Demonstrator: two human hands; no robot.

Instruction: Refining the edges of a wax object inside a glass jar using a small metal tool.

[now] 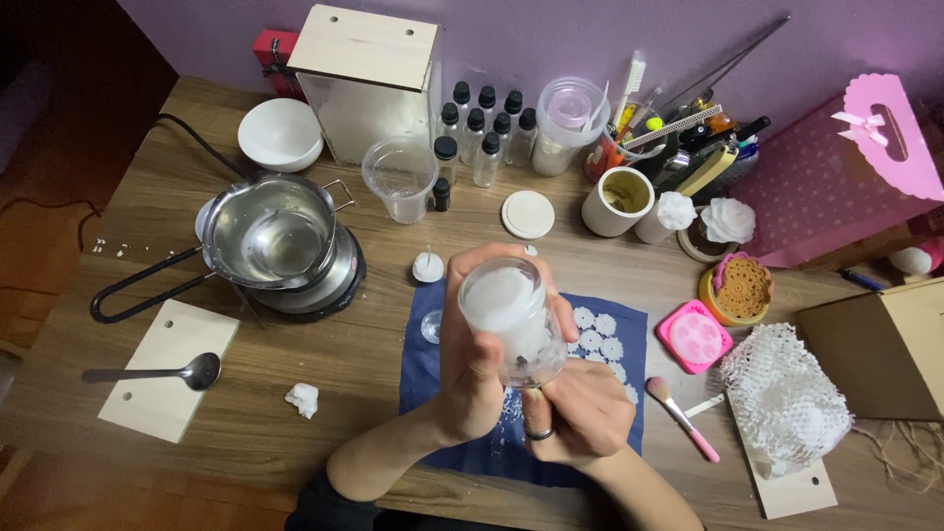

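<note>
Both hands are closed on one small glass jar [511, 320], and I see it lifted clear of the desk, tilted so its mouth faces up at me. Left hand [470, 369] wraps the jar's side with the thumb laid across the glass; right hand [580, 413], a dark ring on one finger, cups it from below and to the right, its fingertips tucked at the jar's base. The jar is clear and smooth and filled with something white and matte, wax I think, though glare makes the surface hard to read.

Directly beneath the grip lies a dark blue cloth [423, 369] with small white flower shapes [598, 334] scattered on it to the right of the jar. Just beyond the jar, past the cloth's far edge, stands a small white blob with a wick [428, 265]. Left of the grip there is open wood tabletop [344, 344], with only a crumpled white scrap [304, 398] near, then a pale wooden board [162, 379] carrying a metal spoon [162, 373]. Further left and beyond, a shiny steel pot [270, 233] sits on a black hot plate [339, 285].

Right of the grip it is tighter: a pink-handled brush [683, 418], a pink mould [694, 337] and white netting [784, 393] on another board.
</note>
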